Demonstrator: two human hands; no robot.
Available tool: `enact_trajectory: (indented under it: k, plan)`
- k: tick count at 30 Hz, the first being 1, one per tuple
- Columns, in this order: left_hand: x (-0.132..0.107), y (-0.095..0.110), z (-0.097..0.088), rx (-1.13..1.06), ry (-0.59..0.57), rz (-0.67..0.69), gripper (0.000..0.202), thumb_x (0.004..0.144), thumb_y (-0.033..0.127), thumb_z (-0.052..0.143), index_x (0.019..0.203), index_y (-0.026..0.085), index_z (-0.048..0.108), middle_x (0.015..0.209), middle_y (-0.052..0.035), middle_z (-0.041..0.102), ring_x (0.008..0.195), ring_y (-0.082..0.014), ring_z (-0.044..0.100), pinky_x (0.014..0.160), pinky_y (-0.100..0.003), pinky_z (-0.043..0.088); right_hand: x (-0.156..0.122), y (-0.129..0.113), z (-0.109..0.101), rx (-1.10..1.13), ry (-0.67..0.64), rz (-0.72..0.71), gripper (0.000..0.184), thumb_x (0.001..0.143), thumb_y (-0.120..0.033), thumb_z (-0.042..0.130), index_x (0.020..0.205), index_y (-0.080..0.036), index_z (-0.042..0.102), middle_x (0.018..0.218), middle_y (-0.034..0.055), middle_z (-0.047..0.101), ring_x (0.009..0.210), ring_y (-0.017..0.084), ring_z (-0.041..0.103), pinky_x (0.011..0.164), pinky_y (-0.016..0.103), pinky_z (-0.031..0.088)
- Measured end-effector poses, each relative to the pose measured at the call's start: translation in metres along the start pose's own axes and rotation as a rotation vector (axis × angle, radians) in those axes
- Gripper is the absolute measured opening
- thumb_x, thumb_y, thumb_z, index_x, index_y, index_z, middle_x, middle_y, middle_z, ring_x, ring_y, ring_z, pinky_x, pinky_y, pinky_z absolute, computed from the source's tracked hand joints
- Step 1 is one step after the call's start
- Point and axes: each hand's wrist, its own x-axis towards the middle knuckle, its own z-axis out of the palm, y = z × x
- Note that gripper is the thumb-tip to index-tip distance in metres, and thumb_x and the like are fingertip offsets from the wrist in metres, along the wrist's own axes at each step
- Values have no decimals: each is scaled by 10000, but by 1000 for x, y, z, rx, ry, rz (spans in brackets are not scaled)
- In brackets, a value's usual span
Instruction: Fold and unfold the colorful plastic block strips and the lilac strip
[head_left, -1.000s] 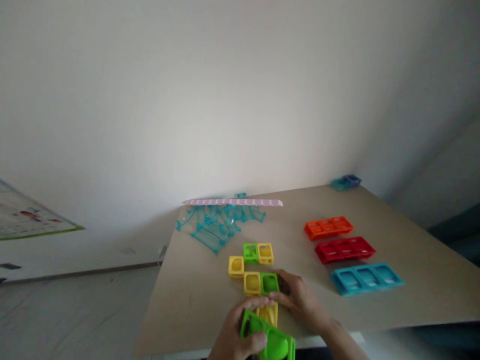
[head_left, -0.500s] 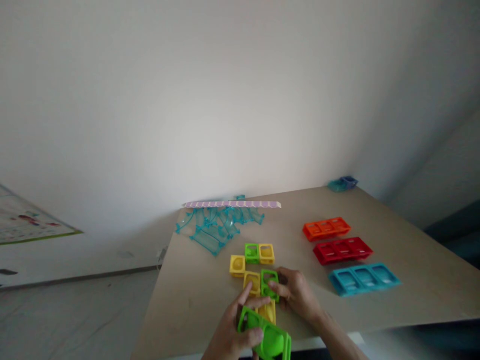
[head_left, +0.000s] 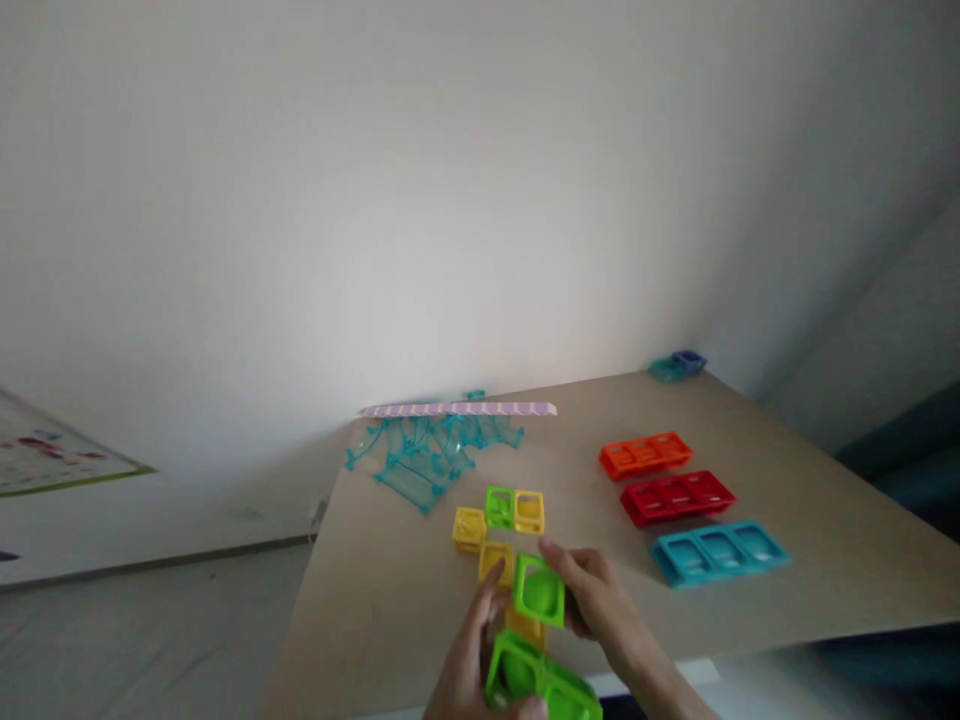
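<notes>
Fingers of the right hand (head_left: 600, 610) pinch a green square block (head_left: 538, 590), tilted, just beside the yellow blocks (head_left: 495, 560) on the table (head_left: 375, 620); the left hand (head_left: 469, 670) grips a green double block (head_left: 544, 688) (poster (head_left: 52, 460) print too blurred to read)

The left hand (head_left: 469, 668) with a green double block (head_left: 541, 686) and the right hand (head_left: 604, 605) with a green single block (head_left: 538, 592) fill the near edge, against the yellow blocks (head_left: 469, 527). A bare lane of table (head_left: 589, 510) separates these from three trays (head_left: 677, 497).
</notes>
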Motion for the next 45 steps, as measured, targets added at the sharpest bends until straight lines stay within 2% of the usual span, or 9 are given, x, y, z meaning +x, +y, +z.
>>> enact_trajectory:
  k: [3, 7, 13, 17, 20, 25, 30, 40, 45]
  plan:
    - [-4, 3, 10, 15, 69, 60, 947, 583, 329, 806, 1439, 221, 415, 1408, -142, 524, 1305, -369, 462, 1056, -463, 402, -15, -9, 10, -151, -38, -95, 613, 812, -719, 468, 544, -169, 509, 451, -44, 382, 428, 84, 347, 414, 214, 251]
    - [-7, 13, 13, -31, 91, 29, 901, 610, 404, 805, 1416, 214, 450, 1389, -148, 550, 1292, -365, 487, 1017, -425, 454, -24, -16, 13, -287, -13, -186, 586, 853, -678, 459, 551, -176, 470, 520, -55, 314, 498, 92, 314, 436, 216, 233]
    - [-4, 28, 3, 2, 284, 54, 652, 700, 466, 771, 1280, 214, 612, 1278, -115, 652, 1223, -330, 562, 983, -371, 490, -12, -22, 5, -425, 37, -385, 556, 965, -555, 342, 605, -175, 528, 542, -17, 492, 525, 123, 467, 506, 229, 334]
    - [-1, 31, -6, -146, 412, -119, 540, 741, 471, 742, 1210, 214, 671, 1104, -119, 738, 994, -319, 689, 785, -361, 577, 15, -22, -7, -617, 214, -712, 220, 929, -356, 517, 954, -184, 652, 911, 83, 669, 874, 221, 609, 791, 308, 467]
    - [1, 34, -9, -290, 458, -166, 512, 708, 410, 790, 1171, 212, 697, 1027, -116, 760, 894, -306, 722, 735, -346, 584, 36, -22, -11, -784, 172, -842, 333, 873, -206, 562, 1205, -194, 575, 1185, 125, 614, 1117, 265, 546, 968, 396, 426]
    - [8, 37, -6, -515, 422, -139, 464, 740, 354, 776, 1179, 232, 687, 1049, -107, 755, 988, -326, 701, 832, -410, 563, 62, -26, 4, -1059, 13, -776, 562, 793, -176, 641, 1330, -152, 480, 1322, 166, 537, 1235, 310, 461, 1033, 442, 351]
    - [24, 29, -3, -737, 370, -152, 393, 809, 364, 700, 1187, 259, 678, 1154, -90, 723, 1112, -322, 648, 939, -454, 512, 85, -28, 19, -1072, -43, -734, 440, 801, -239, 661, 1218, -132, 568, 1140, 173, 643, 1069, 313, 569, 934, 417, 398]
    - [38, 29, -4, -760, 417, -181, 278, 891, 303, 598, 1117, 177, 700, 1016, -116, 757, 1000, -282, 702, 850, -399, 562, 100, -20, 11, -821, 5, -650, 311, 821, -308, 661, 1086, -146, 645, 1022, 121, 692, 930, 239, 618, 829, 307, 434]
    - [37, 30, 1, -728, 448, -164, 389, 855, 323, 658, 1222, 199, 622, 1057, -114, 738, 1012, -289, 695, 808, -388, 573, 95, -29, -3, -619, 48, -618, 285, 855, -411, 595, 956, -157, 677, 805, 17, 679, 723, 159, 576, 670, 236, 430]
